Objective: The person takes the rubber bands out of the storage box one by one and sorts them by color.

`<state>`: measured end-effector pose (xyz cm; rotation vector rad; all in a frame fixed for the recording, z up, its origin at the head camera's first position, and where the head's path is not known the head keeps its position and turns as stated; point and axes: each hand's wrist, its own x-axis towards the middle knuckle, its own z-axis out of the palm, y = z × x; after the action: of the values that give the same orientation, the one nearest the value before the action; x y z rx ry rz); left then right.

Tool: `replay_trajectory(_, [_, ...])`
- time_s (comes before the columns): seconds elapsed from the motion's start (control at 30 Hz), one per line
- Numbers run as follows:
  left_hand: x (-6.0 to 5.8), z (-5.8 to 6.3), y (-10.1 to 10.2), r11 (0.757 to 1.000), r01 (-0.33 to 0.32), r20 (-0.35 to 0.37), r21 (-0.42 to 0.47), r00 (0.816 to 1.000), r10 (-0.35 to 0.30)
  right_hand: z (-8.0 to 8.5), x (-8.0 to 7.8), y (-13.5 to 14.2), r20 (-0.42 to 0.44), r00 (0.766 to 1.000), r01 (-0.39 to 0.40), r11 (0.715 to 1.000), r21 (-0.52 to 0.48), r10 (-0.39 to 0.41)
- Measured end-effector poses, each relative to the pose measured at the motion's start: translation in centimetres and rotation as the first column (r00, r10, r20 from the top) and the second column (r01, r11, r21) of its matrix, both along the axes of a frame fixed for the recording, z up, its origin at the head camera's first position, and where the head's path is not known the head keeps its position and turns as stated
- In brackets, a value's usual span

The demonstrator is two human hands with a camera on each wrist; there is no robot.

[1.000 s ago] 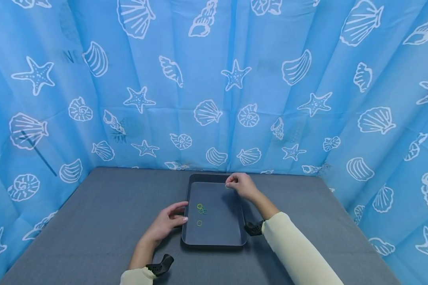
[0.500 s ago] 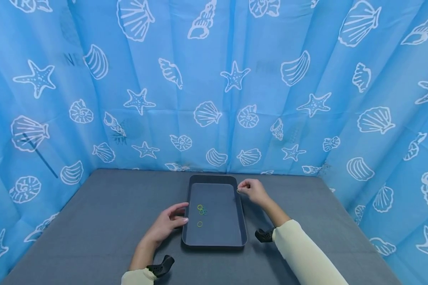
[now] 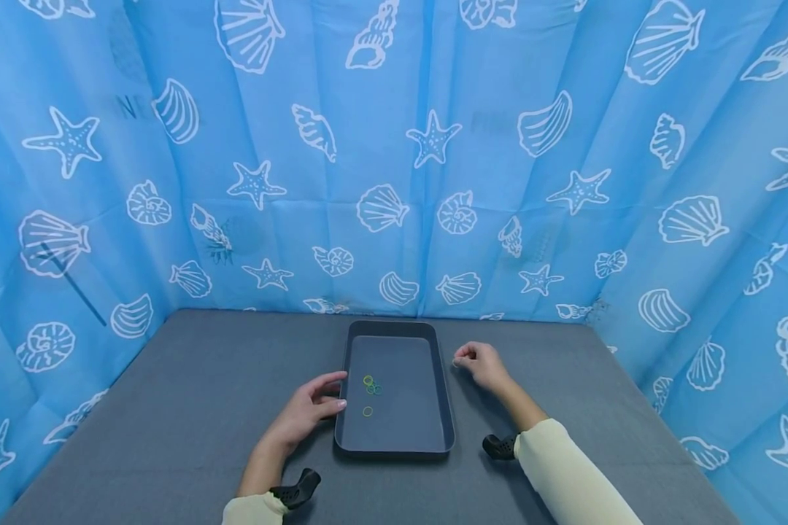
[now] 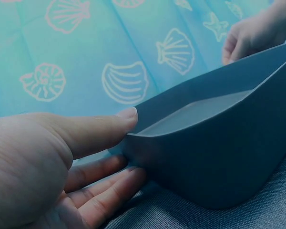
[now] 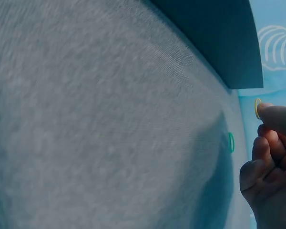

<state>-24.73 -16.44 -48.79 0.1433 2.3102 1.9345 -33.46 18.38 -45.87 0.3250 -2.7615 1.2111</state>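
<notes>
My right hand (image 3: 484, 364) pinches a small yellow rubber band (image 5: 258, 109) between thumb and finger, over the table just right of the tray. A green rubber band (image 5: 231, 142) lies on the cloth near that hand in the right wrist view. My left hand (image 3: 308, 408) touches the left side of the dark grey tray (image 3: 394, 445). In the left wrist view its thumb (image 4: 105, 129) meets the rim, while the fingers reach along the outer wall. Inside the tray are several yellow and green rubber bands (image 3: 368, 380), most clustered left of centre, and one yellow band (image 3: 368, 412) lies apart nearer the front.
A grey cloth (image 3: 203, 379) covers the table under the tray. Behind and at both sides hangs a blue curtain (image 3: 394, 131) with white shells and starfish. Each wrist wears a black camera mount (image 3: 295, 490).
Holding the band, my right hand has moved from above the tray's back right corner, across the rim, to the table on the right. The left hand stays in place.
</notes>
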Motion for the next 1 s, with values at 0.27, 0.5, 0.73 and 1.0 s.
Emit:
replay_trajectory(0.27, [0.0, 0.1, 0.1, 1.000, -0.008, 0.006, -0.003, 1.000, 0.008, -0.9, 0.2, 0.9, -0.001, 0.998, 0.069, 0.996, 0.047, -0.069])
replay_trajectory(0.5, [0.0, 0.1, 0.1, 1.000, -0.014, 0.011, -0.008, 1.000, 0.014, -1.4, 0.3, 1.1, 0.015, 0.996, 0.092, 0.993, 0.077, -0.094])
replay_trajectory(0.73, [0.0, 0.1, 0.1, 1.000, -0.001, 0.021, 0.003, 1.000, 0.001, -1.5, 0.2, 0.9, 0.045, 0.993, 0.103, 0.988, 0.112, -0.109])
replay_trajectory(1.0, [0.2, 0.4, 0.2, 1.000, -0.016, 0.016, -0.006, 1.000, 0.016, -1.5, -0.2, 0.6, 0.054, 0.989, 0.129, 0.978, 0.165, -0.139])
